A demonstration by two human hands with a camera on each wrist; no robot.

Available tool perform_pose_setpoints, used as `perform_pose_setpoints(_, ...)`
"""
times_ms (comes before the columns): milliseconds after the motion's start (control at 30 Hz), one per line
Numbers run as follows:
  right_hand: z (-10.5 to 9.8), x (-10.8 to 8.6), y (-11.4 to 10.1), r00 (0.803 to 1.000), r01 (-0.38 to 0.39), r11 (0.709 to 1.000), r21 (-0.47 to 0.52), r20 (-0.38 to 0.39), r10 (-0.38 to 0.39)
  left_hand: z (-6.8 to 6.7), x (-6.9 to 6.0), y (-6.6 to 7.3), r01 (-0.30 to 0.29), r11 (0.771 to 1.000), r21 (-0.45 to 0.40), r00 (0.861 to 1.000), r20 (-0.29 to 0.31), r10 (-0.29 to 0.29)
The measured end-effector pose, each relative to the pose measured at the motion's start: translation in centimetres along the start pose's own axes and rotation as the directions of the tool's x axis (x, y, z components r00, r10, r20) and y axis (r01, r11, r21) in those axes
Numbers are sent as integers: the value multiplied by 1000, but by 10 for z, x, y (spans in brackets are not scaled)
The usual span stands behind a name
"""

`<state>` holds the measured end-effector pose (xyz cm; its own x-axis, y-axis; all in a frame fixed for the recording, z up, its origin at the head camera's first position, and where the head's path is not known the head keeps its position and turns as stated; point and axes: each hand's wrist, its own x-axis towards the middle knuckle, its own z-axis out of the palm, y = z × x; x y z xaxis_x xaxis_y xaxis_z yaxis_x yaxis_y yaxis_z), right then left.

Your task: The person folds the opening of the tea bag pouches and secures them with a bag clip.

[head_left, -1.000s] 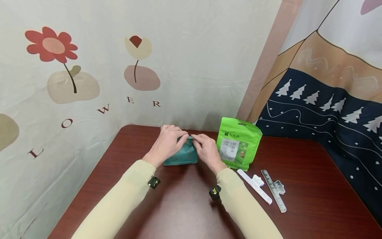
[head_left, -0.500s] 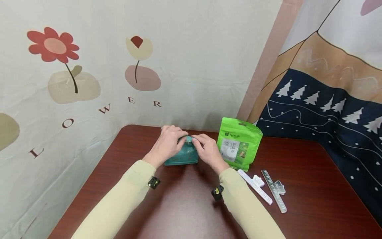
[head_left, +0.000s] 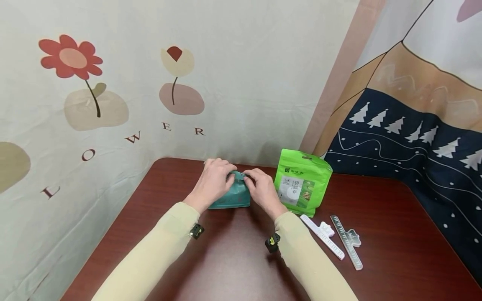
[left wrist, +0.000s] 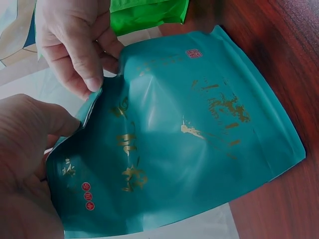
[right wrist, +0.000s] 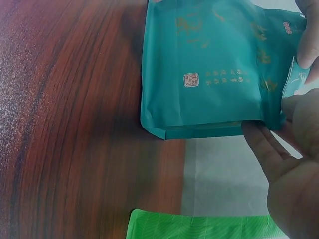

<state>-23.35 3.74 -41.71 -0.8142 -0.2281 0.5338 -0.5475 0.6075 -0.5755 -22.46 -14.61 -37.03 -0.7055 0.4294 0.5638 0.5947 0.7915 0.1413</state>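
Observation:
A teal pouch (head_left: 231,197) with gold lettering stands upright near the table's back edge. Its top is being bent over between the two hands. My left hand (head_left: 214,180) grips the pouch's upper left side, thumb at the top edge. On the upper right, my right hand (head_left: 262,191) pinches the same edge between thumb and fingers. In the left wrist view, the folded rim (left wrist: 90,110) runs between both thumbs. The right wrist view shows fingers (right wrist: 264,149) of the right hand behind the pouch's side; some fingertips of both hands are hidden.
Right of the pouch stands a bright green bag (head_left: 304,182) with a hanging hole. In front of it lie a white ruler clip (head_left: 323,237) and a clear ruler clip (head_left: 347,242). A printed cloth (head_left: 244,83) hangs behind the brown table (head_left: 229,259).
Both hands stay at the pouch's top with small finger movements. A little more of the folded top strip shows between them. The head view has shifted slightly.

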Motion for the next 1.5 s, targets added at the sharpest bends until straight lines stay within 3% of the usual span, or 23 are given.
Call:
perform_pose_setpoints(367,4,1,-2,999,-16,999,-29,-35,15,9,1,5,46,997,56,998,-46,-44)
perform_pose_setpoints(933,7,4,-6,997,-46,999,-22,-66,45,13,4,8,54,996,67,994,-97,-48)
perform_pose_setpoints(1300,6,4,-7,997,-53,999,-14,-62,52,7,2,9,47,997,65,998,-34,-45)
perform_pose_setpoints(1500,4,3,-6,998,-43,999,-17,-42,43,7,4,7,48,997,68,998,-41,-45)
